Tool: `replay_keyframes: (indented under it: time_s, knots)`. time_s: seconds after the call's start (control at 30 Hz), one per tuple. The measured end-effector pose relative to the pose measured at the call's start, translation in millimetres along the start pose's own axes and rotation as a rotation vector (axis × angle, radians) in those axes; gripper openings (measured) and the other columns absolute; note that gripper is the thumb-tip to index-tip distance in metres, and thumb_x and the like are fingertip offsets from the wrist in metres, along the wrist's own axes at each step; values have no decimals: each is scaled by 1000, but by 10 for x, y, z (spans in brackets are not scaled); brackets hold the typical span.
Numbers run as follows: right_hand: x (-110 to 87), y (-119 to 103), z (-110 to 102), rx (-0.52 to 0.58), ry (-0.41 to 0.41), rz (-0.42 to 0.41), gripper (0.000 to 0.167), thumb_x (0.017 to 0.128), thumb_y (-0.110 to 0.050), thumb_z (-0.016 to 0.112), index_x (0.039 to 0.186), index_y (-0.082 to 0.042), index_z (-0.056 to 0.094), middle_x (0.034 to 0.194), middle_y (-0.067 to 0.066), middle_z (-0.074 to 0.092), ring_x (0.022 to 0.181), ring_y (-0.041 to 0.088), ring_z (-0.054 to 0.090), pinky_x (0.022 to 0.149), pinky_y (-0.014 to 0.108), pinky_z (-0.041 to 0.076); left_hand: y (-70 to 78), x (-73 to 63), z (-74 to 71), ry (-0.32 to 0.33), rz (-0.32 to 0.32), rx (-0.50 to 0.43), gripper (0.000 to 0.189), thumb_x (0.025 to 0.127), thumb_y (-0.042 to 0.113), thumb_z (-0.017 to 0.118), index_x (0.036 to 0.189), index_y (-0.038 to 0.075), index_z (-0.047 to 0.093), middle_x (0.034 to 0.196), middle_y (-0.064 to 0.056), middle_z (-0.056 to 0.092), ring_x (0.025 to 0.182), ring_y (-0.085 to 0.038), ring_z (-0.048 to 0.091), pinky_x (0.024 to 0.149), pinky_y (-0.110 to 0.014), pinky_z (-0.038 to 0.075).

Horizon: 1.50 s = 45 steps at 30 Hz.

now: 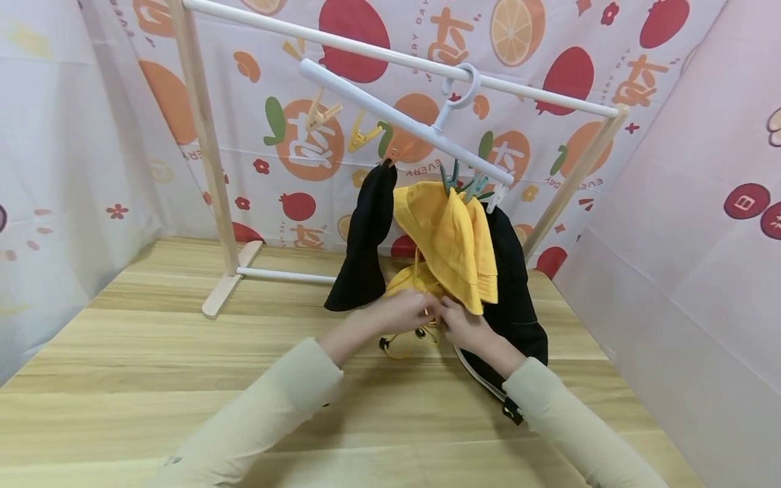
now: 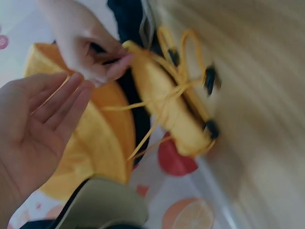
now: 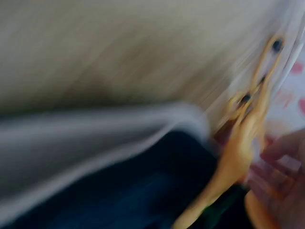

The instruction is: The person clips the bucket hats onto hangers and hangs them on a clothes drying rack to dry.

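Observation:
A yellow drawstring pouch [image 2: 167,105] with black cord stoppers hangs low under a yellow hat [image 1: 448,230]; its top is hidden in the head view. My right hand [image 1: 470,329] pinches the pouch's edge between thumb and finger, as the left wrist view shows. My left hand [image 1: 405,310] is beside it in the head view, and in the left wrist view its palm faces up with straight fingers near the right hand. The yellow hat is held by green clips [image 1: 454,177] on a tilted white hanger [image 1: 403,120]. The right wrist view is blurred.
A black hat [image 1: 366,237] hangs left of the yellow one, and a black bag-like item [image 1: 515,285] with a pale edge hangs on the right. The wooden rack [image 1: 204,135] stands on the table [image 1: 146,359]. Loose clips [image 1: 361,134] hang from the hanger.

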State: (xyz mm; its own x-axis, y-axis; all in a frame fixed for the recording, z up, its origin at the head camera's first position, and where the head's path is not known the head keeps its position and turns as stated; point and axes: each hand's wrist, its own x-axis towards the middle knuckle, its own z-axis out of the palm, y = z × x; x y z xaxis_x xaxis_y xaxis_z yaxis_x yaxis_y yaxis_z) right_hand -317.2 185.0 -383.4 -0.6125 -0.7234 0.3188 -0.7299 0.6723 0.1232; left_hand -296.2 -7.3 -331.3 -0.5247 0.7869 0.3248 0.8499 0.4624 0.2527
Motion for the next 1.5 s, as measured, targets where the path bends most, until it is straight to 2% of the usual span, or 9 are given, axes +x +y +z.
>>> replay_keyframes:
  time_s: [0.1, 0.2, 0.43, 0.57, 0.87, 1.03, 1.2, 1.37, 1.5]
  knots:
    - [-156, 198, 36, -106, 23, 2, 20, 75, 2, 65, 66, -11, 52, 68, -1, 44, 59, 16, 44, 55, 27, 37, 20, 106, 166, -195, -60, -90, 14, 89, 2, 57, 99, 2, 66, 96, -7, 65, 85, -17, 60, 73, -23, 45]
    - [-304, 327, 61, -176, 54, 77, 18, 72, 1, 68, 77, -7, 53, 68, 4, 46, 61, 21, 50, 50, 33, 42, 36, 172, 278, -339, -156, -121, 22, 89, 3, 57, 111, 0, 63, 110, -10, 62, 100, -20, 56, 82, -25, 43]
    - [-394, 416, 132, -173, 53, 209, 45, 74, 2, 68, 115, 1, 52, 112, 20, 52, 93, 37, 54, 52, 41, 47, 36, 190, 379, -428, -283, -110, 34, 92, 8, 55, 126, 2, 54, 125, -8, 54, 114, -18, 49, 91, -25, 38]
    - [-316, 457, 177, -239, 47, 168, 32, 77, 2, 67, 107, -3, 57, 102, 14, 54, 84, 31, 56, 51, 39, 48, 55, 203, 383, -472, -270, -105, 35, 94, 8, 50, 129, 4, 51, 126, -8, 53, 108, -14, 50, 88, -24, 38]
    - [-215, 431, 136, -177, 123, 271, 15, 79, 3, 64, 83, -3, 50, 62, 9, 46, 48, 25, 49, 40, 39, 41, 121, 253, 367, -425, -234, -43, 45, 92, 12, 55, 134, -1, 43, 136, -11, 43, 124, -19, 39, 99, -26, 31]
    - [-244, 334, 22, -103, 199, 269, 19, 79, 2, 64, 93, -1, 51, 70, 12, 51, 54, 28, 53, 41, 42, 41, 138, 255, 377, -365, -328, -29, 68, 93, 24, 54, 145, 2, 17, 150, -14, 11, 136, -23, 9, 106, -29, 14]
    - [-256, 204, -131, -88, 174, 257, 11, 83, -4, 64, 90, -6, 55, 74, 10, 54, 61, 26, 57, 44, 41, 44, 147, 253, 387, -370, -348, 61, 75, 94, 31, 52, 146, 1, 7, 150, -15, 0, 136, -22, -1, 107, -29, 6]
    - [-288, 55, -264, -53, 94, 265, 7, 86, -9, 62, 84, -9, 56, 69, 5, 53, 60, 23, 57, 45, 37, 43, 148, 239, 408, -318, -358, 161, 64, 93, 32, 55, 143, 2, 28, 147, -11, 24, 135, -21, 18, 107, -33, 15]
    - [-317, -53, -317, 121, -27, 289, 3, 91, -10, 56, 92, -9, 58, 77, 3, 55, 65, 18, 57, 51, 35, 44, 122, 197, 451, -248, -338, 225, 47, 90, 38, 57, 125, 6, 55, 127, -9, 50, 117, -23, 44, 98, -35, 32]
